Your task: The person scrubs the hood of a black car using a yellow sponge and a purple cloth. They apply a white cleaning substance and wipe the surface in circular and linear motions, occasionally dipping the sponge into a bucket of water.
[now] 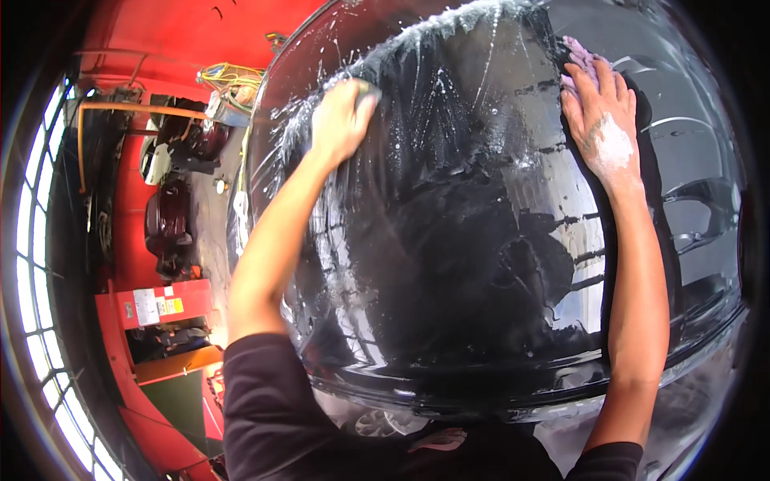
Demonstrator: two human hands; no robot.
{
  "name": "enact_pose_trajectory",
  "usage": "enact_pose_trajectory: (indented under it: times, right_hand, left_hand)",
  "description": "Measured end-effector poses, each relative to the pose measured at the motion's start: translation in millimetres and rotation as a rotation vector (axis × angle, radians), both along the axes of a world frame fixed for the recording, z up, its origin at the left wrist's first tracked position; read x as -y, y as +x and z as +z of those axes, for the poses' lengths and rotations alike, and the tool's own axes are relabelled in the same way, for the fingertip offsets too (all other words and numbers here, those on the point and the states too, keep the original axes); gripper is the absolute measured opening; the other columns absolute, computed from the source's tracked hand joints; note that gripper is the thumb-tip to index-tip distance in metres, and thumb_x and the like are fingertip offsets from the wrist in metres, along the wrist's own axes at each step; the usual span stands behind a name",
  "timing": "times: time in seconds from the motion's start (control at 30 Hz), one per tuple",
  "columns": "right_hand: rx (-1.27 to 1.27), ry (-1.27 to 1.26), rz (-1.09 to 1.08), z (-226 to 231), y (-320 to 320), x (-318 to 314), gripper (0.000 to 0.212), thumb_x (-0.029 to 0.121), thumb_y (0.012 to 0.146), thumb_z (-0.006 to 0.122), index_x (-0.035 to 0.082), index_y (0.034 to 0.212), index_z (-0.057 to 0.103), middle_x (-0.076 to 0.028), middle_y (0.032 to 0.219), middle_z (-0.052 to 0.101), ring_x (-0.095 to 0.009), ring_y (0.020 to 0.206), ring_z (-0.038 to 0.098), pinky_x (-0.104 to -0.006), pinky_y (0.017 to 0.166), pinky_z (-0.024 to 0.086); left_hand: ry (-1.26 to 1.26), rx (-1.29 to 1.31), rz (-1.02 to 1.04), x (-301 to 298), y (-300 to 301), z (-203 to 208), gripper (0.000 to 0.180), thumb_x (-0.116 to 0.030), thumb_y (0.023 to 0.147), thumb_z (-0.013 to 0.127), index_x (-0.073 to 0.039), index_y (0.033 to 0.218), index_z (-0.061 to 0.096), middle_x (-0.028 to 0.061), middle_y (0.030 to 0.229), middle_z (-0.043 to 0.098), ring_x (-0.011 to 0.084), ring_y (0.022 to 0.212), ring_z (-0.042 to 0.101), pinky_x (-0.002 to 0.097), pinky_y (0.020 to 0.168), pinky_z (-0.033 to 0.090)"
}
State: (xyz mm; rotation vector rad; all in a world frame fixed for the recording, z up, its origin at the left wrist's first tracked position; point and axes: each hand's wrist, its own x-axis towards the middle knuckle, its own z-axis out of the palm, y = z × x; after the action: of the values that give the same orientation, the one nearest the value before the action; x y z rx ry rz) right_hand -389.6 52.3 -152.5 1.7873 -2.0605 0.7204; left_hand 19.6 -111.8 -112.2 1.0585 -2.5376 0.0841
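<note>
A large glossy black car panel (449, 256), wet and curved, fills the middle. Whitish suds streak its far part and left edge. On the far left of the panel, my left hand (341, 120) is closed round a small greyish pad (368, 90), mostly hidden by the fingers. At the far right, my right hand (605, 124) presses a crumpled pink-lilac cloth (579, 52) against the panel, its fingers over the cloth. White residue coats the back of that hand. Both forearms reach forward over the panel.
Left of the panel, yellow hoses or cables (233, 78) lie in a tangle near an orange metal frame (144, 107). Dark red car parts (168, 212) stand along the red wall. Nearer is a red cabinet (120, 329) with papers on it. Part of a wheel (375, 423) shows below the panel.
</note>
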Motion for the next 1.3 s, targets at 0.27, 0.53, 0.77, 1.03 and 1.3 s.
enact_pose_trajectory:
  times: [0.27,0.53,0.77,1.03,1.3]
  right_hand:
    - [-0.001,0.006,-0.012,-6,-8,-2,0.046,0.033,0.107,0.063,0.012,0.148,0.065,-0.025,0.155,0.055,-0.049,0.142,0.052,-0.0643,0.121,0.038]
    - [0.006,-0.004,-0.010,3,13,2,0.047,0.033,0.108,0.061,0.012,0.149,0.064,-0.026,0.156,0.055,-0.050,0.144,0.050,-0.0644,0.122,0.037]
    - [0.017,0.020,-0.011,-8,-13,-2,0.046,0.033,0.107,0.062,0.012,0.148,0.065,-0.025,0.155,0.056,-0.050,0.142,0.051,-0.0651,0.121,0.037]
    - [0.023,-0.011,0.013,3,14,3,0.046,0.033,0.107,0.062,0.011,0.148,0.066,-0.027,0.155,0.056,-0.051,0.142,0.051,-0.0650,0.122,0.037]
    - [0.002,0.021,-0.023,-6,-14,-4,0.047,0.033,0.107,0.062,0.012,0.149,0.066,-0.026,0.156,0.056,-0.051,0.143,0.051,-0.0643,0.121,0.038]
  left_hand:
    - [0.054,0.037,0.056,-89,1,-16,0.035,-0.035,0.104,0.067,-0.006,0.123,0.069,0.0180,0.114,0.070,0.0412,0.110,0.068,0.0498,0.096,0.055]
    - [-0.104,-0.014,0.002,19,-27,0,0.032,-0.032,0.102,0.068,-0.005,0.118,0.068,0.0224,0.107,0.070,0.0432,0.104,0.068,0.0531,0.089,0.054]
    - [0.078,0.019,0.008,-78,-33,-12,0.025,-0.029,0.101,0.069,-0.010,0.117,0.069,0.0158,0.107,0.066,0.0388,0.102,0.064,0.0507,0.089,0.053]
    - [-0.044,0.026,0.030,8,-36,4,0.031,-0.034,0.104,0.066,-0.007,0.120,0.067,0.0204,0.108,0.070,0.0422,0.106,0.069,0.0521,0.091,0.054]
    - [0.014,-0.016,-0.020,-75,-39,-18,0.027,-0.029,0.100,0.070,-0.006,0.116,0.068,0.0160,0.103,0.066,0.0375,0.098,0.064,0.0492,0.085,0.053]
